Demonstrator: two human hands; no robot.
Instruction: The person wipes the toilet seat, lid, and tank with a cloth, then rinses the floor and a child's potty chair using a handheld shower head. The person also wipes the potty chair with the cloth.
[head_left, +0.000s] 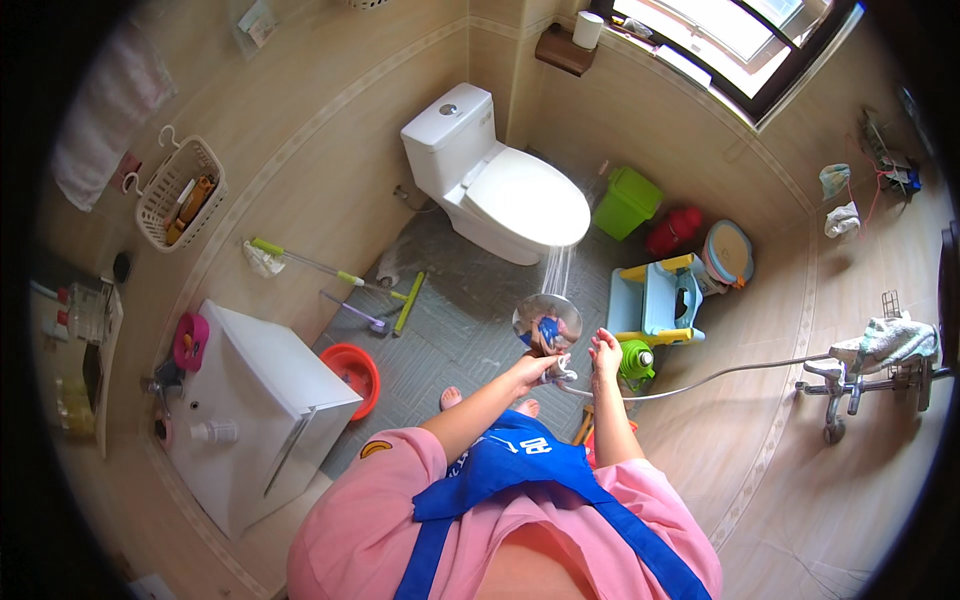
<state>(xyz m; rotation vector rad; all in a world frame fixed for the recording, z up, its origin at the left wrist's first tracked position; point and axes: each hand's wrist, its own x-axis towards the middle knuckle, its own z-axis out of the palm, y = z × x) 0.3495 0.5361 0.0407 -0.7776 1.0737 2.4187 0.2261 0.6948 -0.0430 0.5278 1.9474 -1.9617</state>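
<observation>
My left hand (534, 370) grips the handle of a round chrome shower head (546, 309), whose shiny back mirrors a blue and pink figure. Water jets (556, 268) spray from its far side toward the front of a white toilet (529, 202) with its lid down. Just right of the handle, my right hand (606, 352) is raised with loosely bent fingers apart, holding nothing visible. A flexible metal shower hose (712, 381) runs from the handle past my right wrist to the wall mixer (855, 390).
A blue and yellow step stool (646, 300), green bottle (637, 358), lidded bucket (727, 255) and green bin (627, 202) line the right. Left are a red basin (352, 379), floor squeegee (409, 304), purple-handled brush (375, 324) and white washbasin cabinet (277, 375). Water wets the grey floor (450, 341).
</observation>
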